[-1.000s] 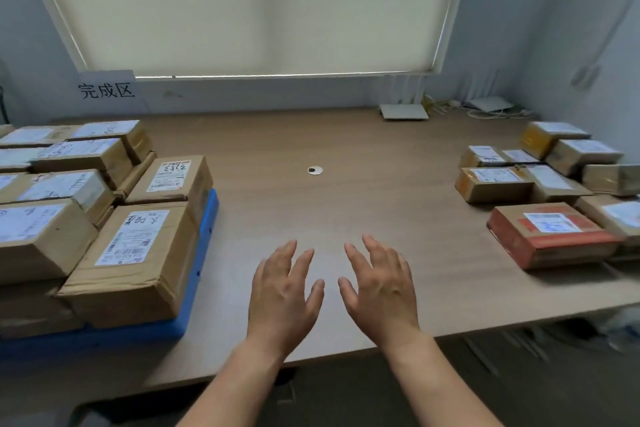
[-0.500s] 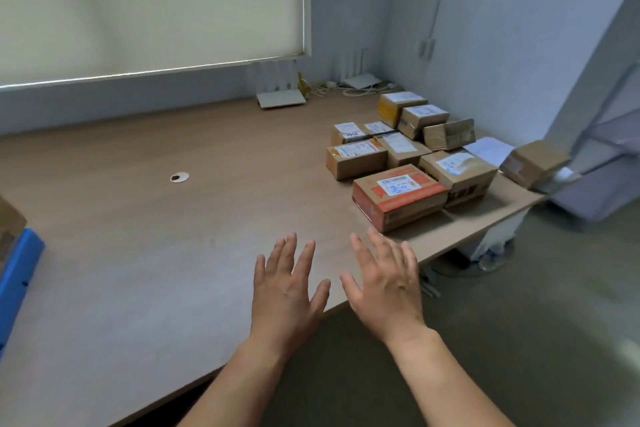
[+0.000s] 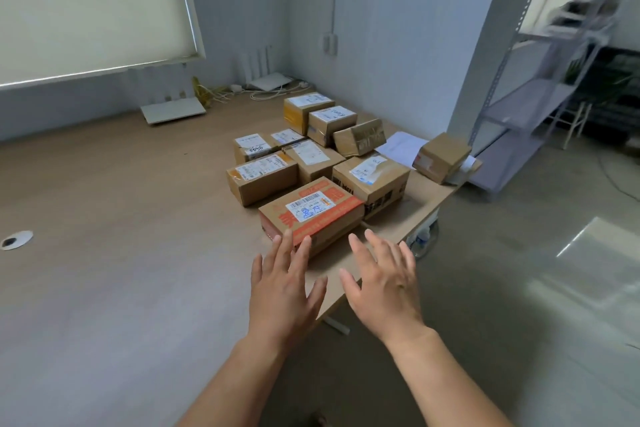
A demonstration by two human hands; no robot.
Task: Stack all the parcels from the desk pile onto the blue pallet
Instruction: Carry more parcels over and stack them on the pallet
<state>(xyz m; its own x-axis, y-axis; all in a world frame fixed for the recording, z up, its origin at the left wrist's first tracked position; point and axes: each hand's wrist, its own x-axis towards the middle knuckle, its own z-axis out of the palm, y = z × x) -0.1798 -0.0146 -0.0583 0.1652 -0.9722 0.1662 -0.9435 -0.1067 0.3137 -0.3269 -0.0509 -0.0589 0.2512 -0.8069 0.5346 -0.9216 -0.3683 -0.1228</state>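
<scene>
Several cardboard parcels lie grouped at the right end of the wooden desk (image 3: 104,218). Nearest me is a brown parcel with orange-red print and a white label (image 3: 311,211). Behind it are a plain brown parcel (image 3: 261,177), a taped one with black print (image 3: 372,180) and a yellow-sided one (image 3: 299,107) at the back. A lone parcel (image 3: 441,156) sits at the desk's right corner. My left hand (image 3: 285,282) is spread flat, its fingertips at the orange parcel's near face. My right hand (image 3: 382,282) is spread beside it, just short of the parcel. Both hold nothing. The blue pallet is out of view.
A white flat device (image 3: 173,110) and cables (image 3: 270,87) lie along the back wall under the window blind. A cable hole (image 3: 15,239) is in the desk at left. White papers (image 3: 401,146) lie near the lone parcel. A grey metal shelf rack (image 3: 540,90) stands to the right.
The view has swung right, away from the blue pallet with its stacked parcels, onto the desk pile. Both open hands have come up close to the orange-printed parcel.
</scene>
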